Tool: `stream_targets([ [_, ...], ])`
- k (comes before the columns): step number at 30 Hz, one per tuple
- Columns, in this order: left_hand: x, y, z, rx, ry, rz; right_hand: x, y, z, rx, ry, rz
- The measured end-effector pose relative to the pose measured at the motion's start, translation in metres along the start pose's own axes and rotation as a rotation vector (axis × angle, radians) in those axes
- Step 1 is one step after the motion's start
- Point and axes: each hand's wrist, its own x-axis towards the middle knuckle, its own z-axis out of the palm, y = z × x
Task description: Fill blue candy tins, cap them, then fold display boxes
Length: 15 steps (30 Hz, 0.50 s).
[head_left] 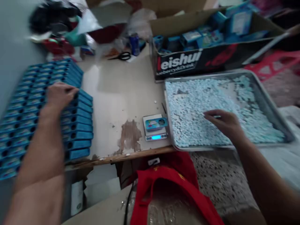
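Observation:
My left hand (59, 95) rests on top of stacked rows of blue tins (77, 125) at the table's left, fingers curled over the edge of one row. My right hand (223, 123) hovers over a metal tray (269, 103) filled with small pale blue tablets (194, 103), its fingers pinched on a thin silvery tool. Between the two hands a small digital scale (155, 132) with a lit blue display carries one open blue tin (156, 123).
A black cardboard box (201, 61) with blue packets stands behind the tray. Scissors (122, 56), a blue can (134, 43) and blurred clutter lie at the back. Red fabric (168, 184) hangs below the worn table edge (122, 156).

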Motion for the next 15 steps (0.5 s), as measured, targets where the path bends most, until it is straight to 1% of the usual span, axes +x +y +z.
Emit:
stream_targets([
  [1, 0.0, 0.001, -0.003, 0.009, -0.012, -0.015, 0.001, 0.003, -0.002, -0.087, 0.013, -0.055],
  [2, -0.002, 0.003, -0.007, 0.006, -0.02, -0.017, 0.001, 0.004, -0.003, -0.199, -0.004, -0.127],
  [4, -0.013, 0.008, -0.017, -0.029, -0.01, -0.019, -0.003, 0.004, 0.001, -0.4, -0.085, -0.289],
  [6, -0.031, 0.018, -0.026, -0.067, 0.025, -0.007, -0.011, -0.002, 0.01, -0.537, -0.211, -0.428],
  [8, -0.053, 0.031, -0.029, -0.072, 0.061, 0.029, -0.021, -0.01, 0.023, -0.658, -0.281, -0.483],
  [10, -0.073, 0.044, -0.024, -0.036, 0.057, 0.096, -0.027, -0.017, 0.033, -0.781, -0.287, -0.473],
  [12, -0.091, 0.054, -0.011, 0.0, 0.058, 0.141, -0.026, -0.02, 0.039, -0.833, -0.31, -0.459],
  [13, -0.099, 0.059, -0.002, 0.001, 0.084, 0.164, -0.022, -0.02, 0.04, -0.814, -0.344, -0.456],
  [15, -0.113, 0.069, 0.015, -0.06, 0.208, 0.233, -0.012, -0.018, 0.037, -0.688, -0.412, -0.413],
])
